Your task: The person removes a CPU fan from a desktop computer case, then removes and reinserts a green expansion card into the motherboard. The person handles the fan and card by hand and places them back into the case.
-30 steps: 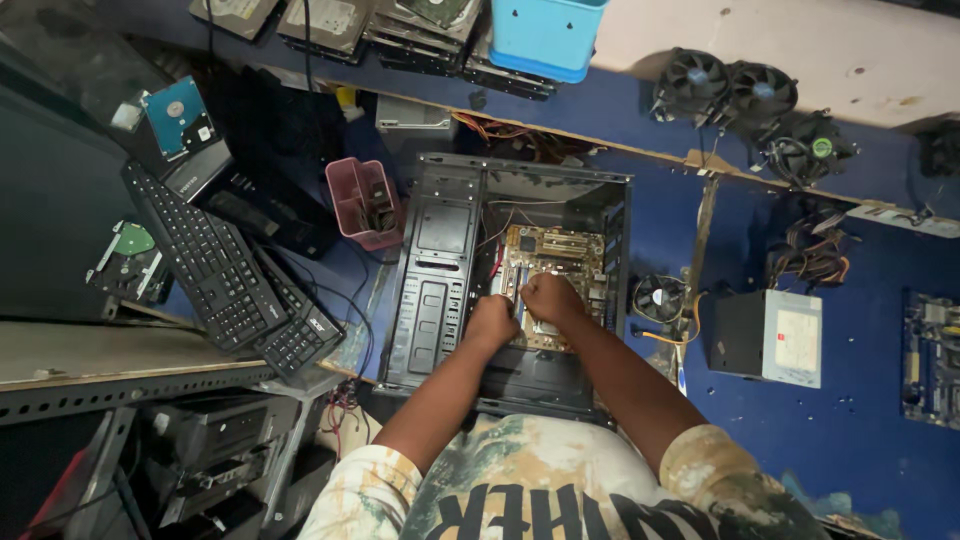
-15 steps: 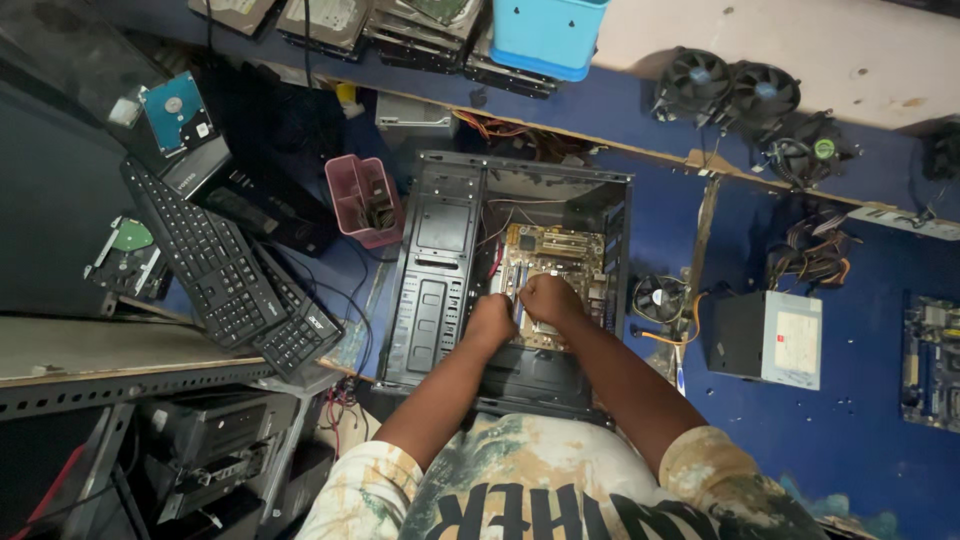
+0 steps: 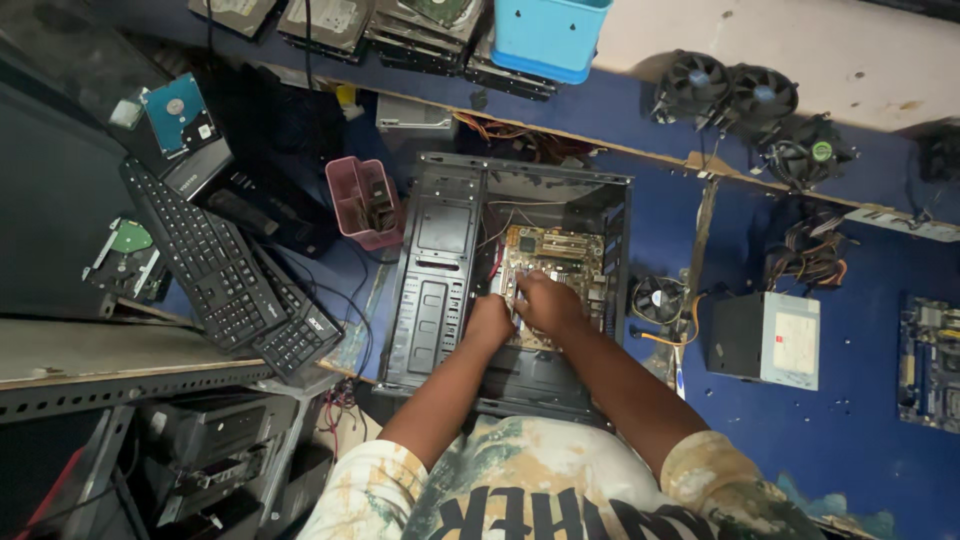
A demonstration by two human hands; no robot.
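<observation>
Both hands work inside an open black case [image 3: 440, 260] that lies on its side in the middle of the blue worktop [image 3: 860, 420]. The left hand [image 3: 488, 322] rests on the lower left edge of the motherboard [image 3: 565, 265], fingers curled; whether its grip pinches anything cannot be told. The right hand [image 3: 545, 300] lies just beside it on the board, fingers bent down onto it, and its grip is likewise hidden. Left of the case stand a pink bin [image 3: 365, 200] and two black keyboards [image 3: 225, 270]. Right of it lie a small fan [image 3: 657, 298] and a power supply [image 3: 768, 340]. Three fans [image 3: 750, 105] sit along the far edge.
</observation>
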